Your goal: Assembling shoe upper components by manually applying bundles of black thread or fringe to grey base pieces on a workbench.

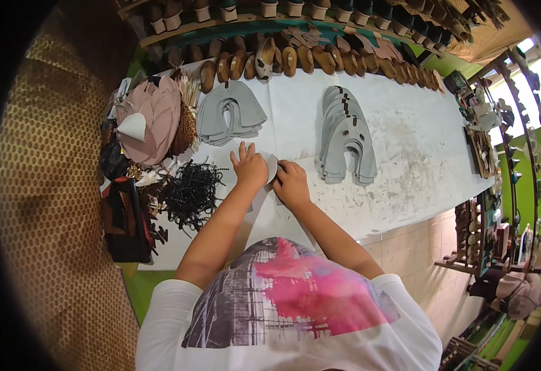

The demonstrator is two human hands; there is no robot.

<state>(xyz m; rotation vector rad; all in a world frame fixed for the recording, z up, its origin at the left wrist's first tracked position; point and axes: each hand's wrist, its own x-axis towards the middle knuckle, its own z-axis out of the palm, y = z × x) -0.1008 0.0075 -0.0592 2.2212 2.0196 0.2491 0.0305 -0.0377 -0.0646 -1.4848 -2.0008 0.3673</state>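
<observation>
The thin, pale-grey, round-edged sheet piece point(271, 167), probably light and pliable, suits an edge grip, the left hand point(251, 167) spreading its fingers, the right hand point(291, 183) curling its own, hold unclear.

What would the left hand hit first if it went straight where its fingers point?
The left hand would probably meet the left pile of grey pieces; the hand's height is unclear.

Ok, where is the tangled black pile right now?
In the head view, the tangled black pile lies on the left of the white table, just left of the left forearm.
</observation>
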